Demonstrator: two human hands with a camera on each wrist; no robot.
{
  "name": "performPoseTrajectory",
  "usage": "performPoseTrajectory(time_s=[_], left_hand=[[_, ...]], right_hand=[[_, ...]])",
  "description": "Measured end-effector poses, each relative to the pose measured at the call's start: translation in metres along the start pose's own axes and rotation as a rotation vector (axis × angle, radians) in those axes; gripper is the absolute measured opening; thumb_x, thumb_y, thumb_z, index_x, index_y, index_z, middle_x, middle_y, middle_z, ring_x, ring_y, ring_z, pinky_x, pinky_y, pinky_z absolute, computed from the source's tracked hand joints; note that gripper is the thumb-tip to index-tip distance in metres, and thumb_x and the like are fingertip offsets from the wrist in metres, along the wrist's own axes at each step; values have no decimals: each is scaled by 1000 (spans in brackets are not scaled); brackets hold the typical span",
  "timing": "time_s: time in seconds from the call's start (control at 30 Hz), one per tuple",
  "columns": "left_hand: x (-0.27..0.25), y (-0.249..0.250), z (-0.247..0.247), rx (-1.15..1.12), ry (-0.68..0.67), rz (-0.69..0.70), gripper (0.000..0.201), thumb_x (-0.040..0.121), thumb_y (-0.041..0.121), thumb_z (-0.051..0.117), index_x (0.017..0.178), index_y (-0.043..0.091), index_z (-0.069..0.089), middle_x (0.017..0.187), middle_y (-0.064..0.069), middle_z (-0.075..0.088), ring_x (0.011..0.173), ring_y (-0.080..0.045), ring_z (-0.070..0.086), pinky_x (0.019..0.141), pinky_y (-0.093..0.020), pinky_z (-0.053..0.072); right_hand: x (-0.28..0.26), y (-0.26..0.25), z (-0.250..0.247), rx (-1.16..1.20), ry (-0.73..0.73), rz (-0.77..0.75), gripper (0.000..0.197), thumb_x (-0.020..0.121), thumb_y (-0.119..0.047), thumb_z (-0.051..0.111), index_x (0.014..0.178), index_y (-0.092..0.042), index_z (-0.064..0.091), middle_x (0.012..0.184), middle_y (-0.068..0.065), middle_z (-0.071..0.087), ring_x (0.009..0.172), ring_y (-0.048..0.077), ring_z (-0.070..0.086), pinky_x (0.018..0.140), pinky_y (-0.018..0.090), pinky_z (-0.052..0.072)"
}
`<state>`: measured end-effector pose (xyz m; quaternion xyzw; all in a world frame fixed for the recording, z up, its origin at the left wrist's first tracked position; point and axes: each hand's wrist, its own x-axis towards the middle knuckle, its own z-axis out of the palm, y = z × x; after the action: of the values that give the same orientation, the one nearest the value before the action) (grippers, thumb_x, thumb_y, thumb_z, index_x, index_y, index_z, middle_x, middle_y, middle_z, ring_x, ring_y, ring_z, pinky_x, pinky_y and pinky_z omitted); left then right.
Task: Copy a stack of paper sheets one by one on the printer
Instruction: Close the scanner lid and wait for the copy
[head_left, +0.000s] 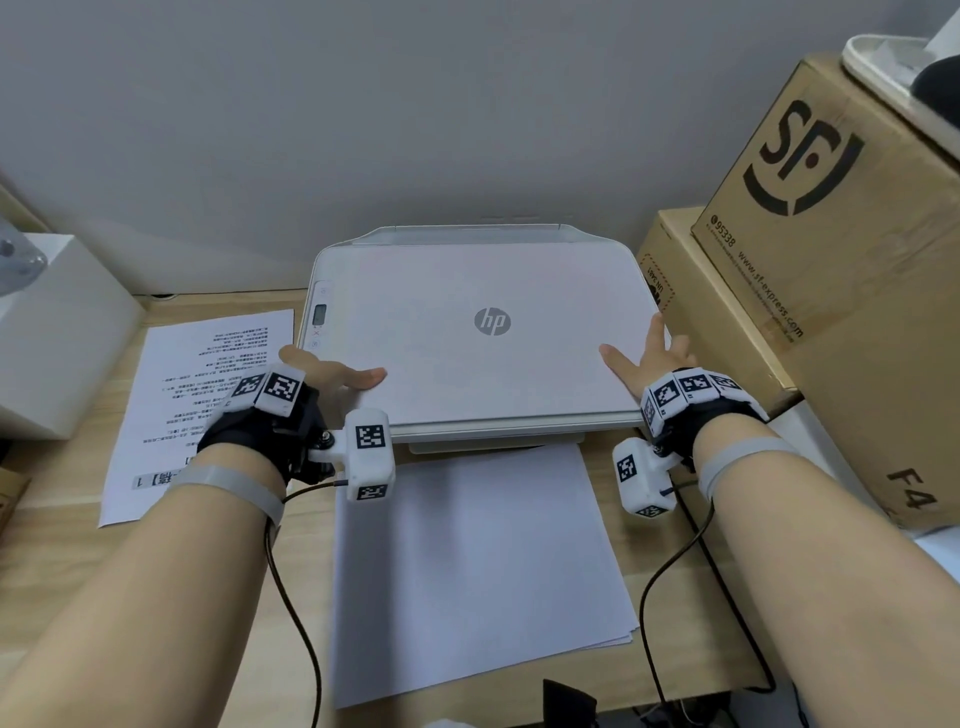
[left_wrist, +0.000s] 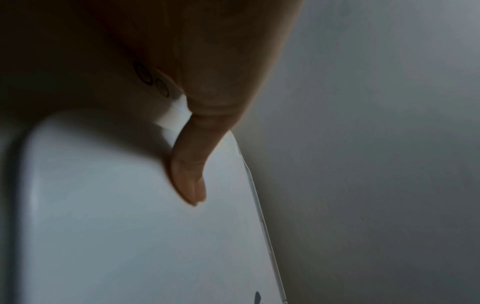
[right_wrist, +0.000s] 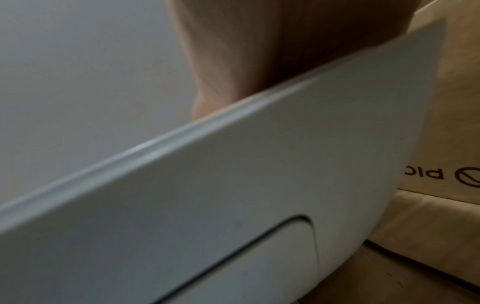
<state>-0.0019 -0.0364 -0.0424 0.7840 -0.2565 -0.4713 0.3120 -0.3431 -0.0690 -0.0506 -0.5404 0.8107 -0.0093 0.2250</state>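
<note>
A plain grey wall is seen behind a wooden desk, flanked by stacked cardboard boxes.

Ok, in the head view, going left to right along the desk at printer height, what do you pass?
White box → printed sheet → left hand on the printer's lid → HP logo → right hand at the lid's right edge → cardboard boxes.
</note>
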Motion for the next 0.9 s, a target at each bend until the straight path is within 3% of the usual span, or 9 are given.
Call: performPoseTrajectory(time_s=[0.17, 0.2, 0.27, 0.43, 0.57, 0.67, 0.77, 0.83, 0.9], left_hand=[[-2, -3, 3, 3, 13, 10, 50, 65, 14, 87, 74, 8, 38, 86, -17, 62, 78, -33, 66, 63, -46, 58], [-2, -3, 2, 3, 20, 6, 52, 64, 16, 88, 77, 7, 38, 90, -18, 62, 81, -35, 66, 65, -49, 57], [-3, -3, 1, 46, 27, -2, 67, 58, 23, 91, 95, 8, 37, 98, -18, 61, 89, -39, 65, 74, -56, 55], [1, -4, 0, 100, 36, -24, 105, 46, 34, 94, 128, 13, 32, 107, -15, 58, 94, -39, 62, 79, -57, 53], [3, -5, -2, 91, 28, -32, 105, 46, 33, 95, 129, 14, 32, 108, -14, 59, 94, -38, 63, 78, -57, 53], [8, -7, -2, 86, 28, -33, 118, 31, 39, 97, 127, 16, 32, 108, -14, 60, 93, -38, 64, 77, -57, 53], [10, -9, -4, 96, 30, -21, 114, 37, 38, 96, 129, 14, 32, 110, -14, 60, 96, -38, 63, 80, -56, 53], [12, -9, -3, 82, 17, -30, 123, 24, 41, 96, 126, 17, 32, 109, -14, 61, 93, -39, 64, 78, -58, 53], [21, -13, -4, 112, 21, -30, 125, 22, 44, 96, 127, 19, 31, 109, -14, 59, 94, -39, 63, 79, -57, 53]], right_hand=[[1, 1, -2, -33, -18, 0, 87, 89, -66, 34, 150, -22, -9, 150, 16, 12, 136, 35, 25, 108, 47, 26], [1, 1, -2, -34, -16, 1, 87, 89, -66, 34, 150, -22, -9, 150, 15, 13, 135, 35, 26, 107, 47, 27], [1, 1, -1, -22, -7, 0, 87, 89, -66, 35, 150, -23, -8, 149, 15, 14, 134, 35, 27, 106, 46, 27], [1, 1, 0, -12, 7, 1, 86, 89, -65, 35, 150, -23, -7, 147, 15, 17, 134, 34, 28, 106, 45, 27], [3, 1, 1, -22, 6, 4, 86, 89, -66, 35, 150, -23, -7, 147, 15, 17, 135, 34, 26, 107, 46, 27], [3, 1, 1, -31, 10, 7, 86, 89, -66, 35, 150, -23, -7, 146, 15, 18, 135, 34, 25, 106, 47, 27], [4, 1, 1, -32, 9, 10, 86, 88, -66, 34, 150, -23, -7, 147, 15, 17, 134, 34, 26, 107, 46, 26], [4, 1, 2, -29, 9, 10, 87, 89, -66, 34, 150, -23, -8, 147, 15, 17, 134, 35, 26, 107, 46, 27], [3, 1, 2, -26, 7, 11, 86, 89, -66, 35, 150, -23, -8, 147, 15, 16, 135, 34, 25, 107, 47, 26]])
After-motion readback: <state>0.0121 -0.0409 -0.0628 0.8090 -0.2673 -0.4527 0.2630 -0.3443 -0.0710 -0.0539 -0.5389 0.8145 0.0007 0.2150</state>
